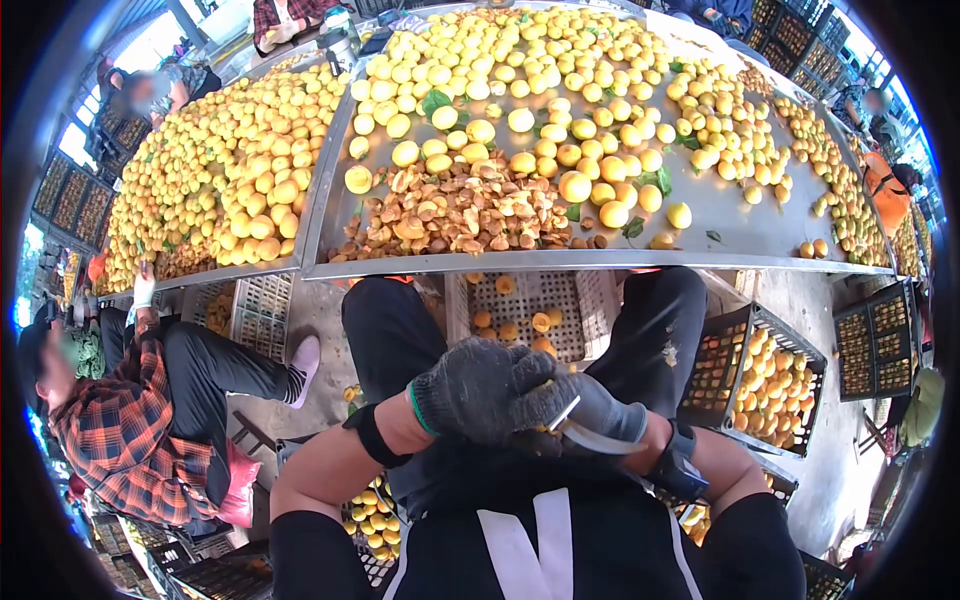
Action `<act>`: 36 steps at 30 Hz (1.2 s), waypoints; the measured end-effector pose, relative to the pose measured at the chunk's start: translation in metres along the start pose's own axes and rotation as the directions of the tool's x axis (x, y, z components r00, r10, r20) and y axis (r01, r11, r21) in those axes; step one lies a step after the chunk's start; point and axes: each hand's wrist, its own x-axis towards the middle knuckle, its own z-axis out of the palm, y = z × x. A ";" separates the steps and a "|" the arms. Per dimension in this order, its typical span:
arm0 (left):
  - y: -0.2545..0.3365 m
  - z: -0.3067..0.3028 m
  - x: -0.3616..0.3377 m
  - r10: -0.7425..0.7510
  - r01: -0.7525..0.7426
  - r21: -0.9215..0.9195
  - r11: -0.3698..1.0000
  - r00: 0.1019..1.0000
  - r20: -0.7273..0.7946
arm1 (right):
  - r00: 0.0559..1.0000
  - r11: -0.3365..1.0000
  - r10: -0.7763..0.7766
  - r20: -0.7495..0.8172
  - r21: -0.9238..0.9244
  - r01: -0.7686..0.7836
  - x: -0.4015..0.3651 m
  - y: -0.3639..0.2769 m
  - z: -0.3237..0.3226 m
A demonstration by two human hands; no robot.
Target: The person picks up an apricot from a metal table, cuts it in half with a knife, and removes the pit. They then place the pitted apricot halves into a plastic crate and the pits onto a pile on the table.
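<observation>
Over my lap, my left hand [468, 392] and my right hand [604, 402], both in dark grey gloves, are pressed together. A knife [603, 439] with a curved metal blade sticks out from the fingers of my right hand, its tip to the right. The left fingers are closed against the right hand; whatever they hold is hidden. Beyond my knees, a pile of opened apricot halves [465, 208] lies at the near edge of the metal table [420, 263]. Whole yellow apricots [575, 187] spread behind it.
Under the table edge stands a plastic crate [520, 300] with a few apricots. Another crate [775, 390] of apricots is at my right. A person in a plaid shirt [130, 440] sits at left, by a second heaped table [230, 170]. Other people work around the tables.
</observation>
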 end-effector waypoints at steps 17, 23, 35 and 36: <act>0.003 0.010 -0.004 -0.065 0.081 0.166 0.983 0.993 -0.098 | 0.954 0.981 -0.166 -0.251 0.054 0.185 0.006 0.002 0.006; 0.008 0.014 -0.004 -0.171 0.186 0.115 0.976 0.977 -0.127 | 0.811 0.759 -0.554 -0.190 -0.515 0.398 -0.005 -0.005 0.037; 0.008 0.023 -0.010 -0.259 0.269 0.147 0.952 0.963 -0.079 | 0.984 0.945 -0.040 -0.175 0.312 0.094 0.005 -0.007 -0.008; 0.007 0.019 -0.006 -0.196 0.203 0.097 0.974 0.978 -0.074 | 0.972 0.982 -0.117 -0.206 0.124 0.145 0.002 -0.009 0.001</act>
